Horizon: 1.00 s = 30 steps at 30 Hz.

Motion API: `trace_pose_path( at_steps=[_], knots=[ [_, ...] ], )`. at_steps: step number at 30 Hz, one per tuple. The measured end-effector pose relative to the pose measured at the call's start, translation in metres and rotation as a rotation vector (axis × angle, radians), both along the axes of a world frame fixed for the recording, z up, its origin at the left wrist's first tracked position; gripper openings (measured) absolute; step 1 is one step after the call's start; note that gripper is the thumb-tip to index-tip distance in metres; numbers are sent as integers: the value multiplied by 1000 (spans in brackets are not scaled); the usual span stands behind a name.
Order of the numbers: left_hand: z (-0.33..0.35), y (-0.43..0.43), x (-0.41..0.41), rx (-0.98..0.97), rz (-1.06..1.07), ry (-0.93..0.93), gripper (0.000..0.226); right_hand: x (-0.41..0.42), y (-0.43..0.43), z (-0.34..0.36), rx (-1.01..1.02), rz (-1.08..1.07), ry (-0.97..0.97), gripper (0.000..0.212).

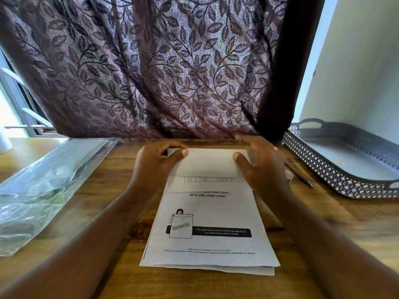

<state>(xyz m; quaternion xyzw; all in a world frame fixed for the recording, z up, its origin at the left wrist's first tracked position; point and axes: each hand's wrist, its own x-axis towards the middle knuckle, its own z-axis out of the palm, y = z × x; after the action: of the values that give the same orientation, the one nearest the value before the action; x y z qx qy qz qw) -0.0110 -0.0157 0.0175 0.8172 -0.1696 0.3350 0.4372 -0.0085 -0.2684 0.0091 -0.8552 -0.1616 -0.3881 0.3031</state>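
Fingers of my left hand (151,167) and right hand (263,167) pinch the paper (210,214) at its fold. Edges should meet squarely before I crease.

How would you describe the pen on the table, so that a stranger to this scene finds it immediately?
On the wooden table, look at the grey perforated tray on the right side. Between that tray and the right hand, which holds the printed sheet, lies the pen at a slant. It alone is thin and brown, with a shiny metal tip toward the person.
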Motion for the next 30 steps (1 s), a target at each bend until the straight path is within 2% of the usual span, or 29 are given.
trace_pose_path(
  at_steps=[5, 9, 12, 16, 22, 26, 30],
  knots=[
    [3, -23, -18, 240, -65, -317, 7, -16, 34, 4, -278, 58, -85, 29],
    [4, -23, -19, 279, -109, -379, 8, -22, 42, 5, -336, 26, -153, 27],
    [3, -20, -14, 281, -94, -350, 8, -18, 36, 6, -380, 11, -115, 25],
    [3, -12, -8, 188, -33, -282, 15, -13, 25, 9, -357, 36, -91, 28],
    [6, 8, -3, 97, 44, -151, 8, 4, 0, 12, -322, -18, 52, 42],
    [5, 13, 2, 62, 66, -87, 7, 5, -13, 14, -216, 38, 95, 28],
    [2, 15, 4, -37, 40, -2, 7, 5, -15, 14, -43, 178, 294, 20]
  ],
)
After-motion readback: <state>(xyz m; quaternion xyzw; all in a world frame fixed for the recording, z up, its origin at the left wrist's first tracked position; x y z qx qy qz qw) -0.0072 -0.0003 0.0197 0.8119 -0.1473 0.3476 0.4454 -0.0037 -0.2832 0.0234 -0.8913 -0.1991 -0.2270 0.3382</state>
